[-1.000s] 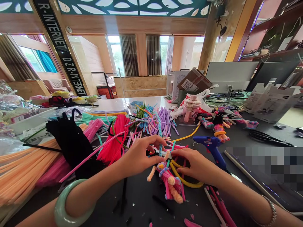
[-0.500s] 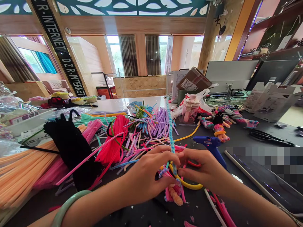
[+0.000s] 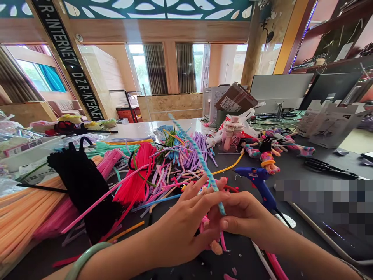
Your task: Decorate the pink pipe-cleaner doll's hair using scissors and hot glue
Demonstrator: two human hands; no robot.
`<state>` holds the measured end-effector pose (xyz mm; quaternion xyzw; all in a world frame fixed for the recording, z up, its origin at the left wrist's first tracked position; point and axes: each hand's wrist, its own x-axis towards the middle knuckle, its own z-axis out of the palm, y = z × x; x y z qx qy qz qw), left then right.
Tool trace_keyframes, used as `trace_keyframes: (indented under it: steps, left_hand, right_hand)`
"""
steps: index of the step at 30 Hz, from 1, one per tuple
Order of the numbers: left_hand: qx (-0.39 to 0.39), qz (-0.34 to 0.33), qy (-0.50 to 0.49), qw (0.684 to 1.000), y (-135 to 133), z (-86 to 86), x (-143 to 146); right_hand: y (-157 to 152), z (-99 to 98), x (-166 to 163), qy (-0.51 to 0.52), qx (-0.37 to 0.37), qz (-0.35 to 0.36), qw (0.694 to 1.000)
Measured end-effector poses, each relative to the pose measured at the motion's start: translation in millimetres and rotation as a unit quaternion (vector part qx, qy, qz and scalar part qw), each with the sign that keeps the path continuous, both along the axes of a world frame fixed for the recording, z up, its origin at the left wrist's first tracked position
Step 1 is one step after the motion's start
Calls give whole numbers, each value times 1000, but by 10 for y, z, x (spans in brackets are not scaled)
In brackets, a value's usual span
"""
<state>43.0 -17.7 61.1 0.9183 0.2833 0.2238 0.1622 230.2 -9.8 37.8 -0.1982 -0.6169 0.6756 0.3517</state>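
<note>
My left grip, part-curled, holds the twisted blue stem — my right grip is curled beside it — whether holding, I cannot tell.

L hand holds tilted twisted blue stem, R hand at its lower end; doll mostly hidden below. Blue glue gun on worktop nr R hand.
</note>
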Motion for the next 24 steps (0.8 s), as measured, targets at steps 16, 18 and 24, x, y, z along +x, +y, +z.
trace_keyframes:
  steps: [16, 18, 24]
  left_hand:
    - [-113, -21, -195, 974, 58, -219, -56]
    - [-162, -22, -252, 954, 43, -264, -48]
    - [-335, -12, -448, 829, 16, -331, 68]
  right_hand:
    - [41, -17, 30, -19, 17, -102, 994]
    - [25, -13, 30, -30, 18, -103, 994]
    - [20, -34, 20, -44, 27, -98, 994]
